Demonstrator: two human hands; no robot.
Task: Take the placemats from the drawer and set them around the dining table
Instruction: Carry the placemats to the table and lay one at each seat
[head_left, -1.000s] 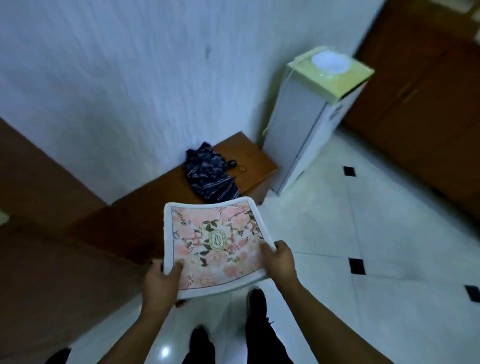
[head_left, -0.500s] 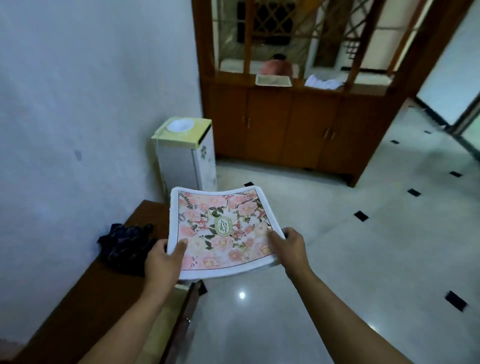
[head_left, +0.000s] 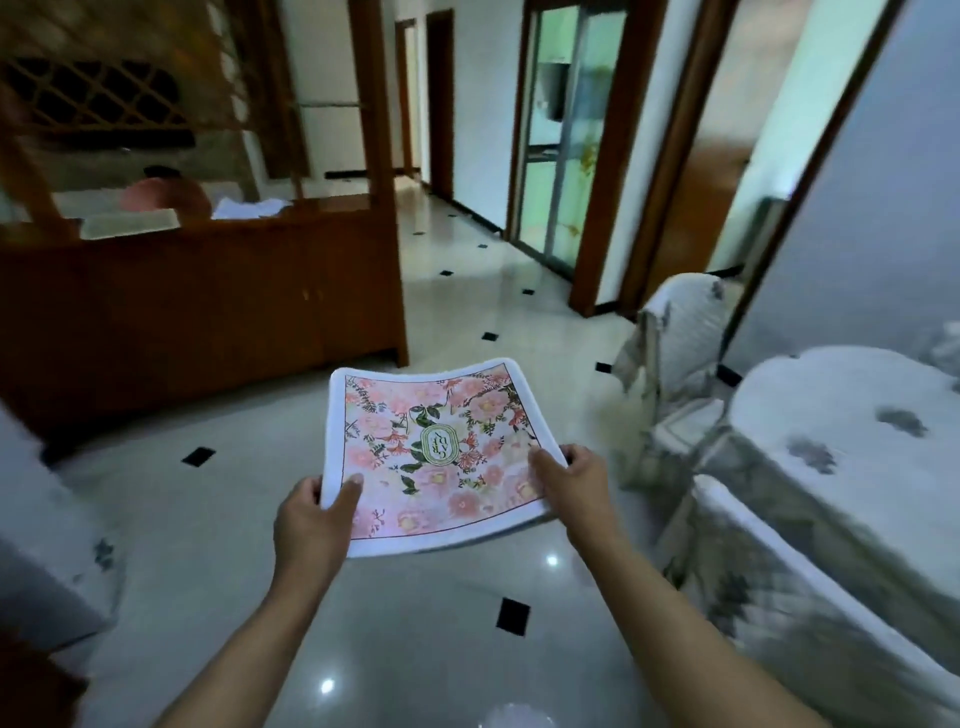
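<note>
Far left, a white unit (head_left: 47, 530), blurred, juts in at the picture's edge. Behind it a dark wooden sideboard (head_left: 208, 317) runs along the left side of the room, and its right-hand corner ends at the open floor.

Centre, the left hand (head_left: 311, 525) grips the left edge of the floral placemats (head_left: 431, 457), thumb laid on top and fingers tucked beneath. The placemats are held in the air at about waist height over the glossy tiled floor (head_left: 415, 649), sagging a little in the middle. Their white border is clear all round, and the near edge looks more than one layer thick. The right hand (head_left: 576, 483) grips the right edge in the same way, with the thumb above and the fingers curled under.

Beyond the mats, bare floor stretches from the sideboard's corner to a corridor and a glass sliding door (head_left: 561, 156).

Right, a cloth-covered chair (head_left: 680, 332) stands at the far end of the dining table (head_left: 831, 395), which is draped in white. A second covered chair (head_left: 769, 561) sits against the table's near side, just beside the right forearm. The placemats are well apart from the table edge.
</note>
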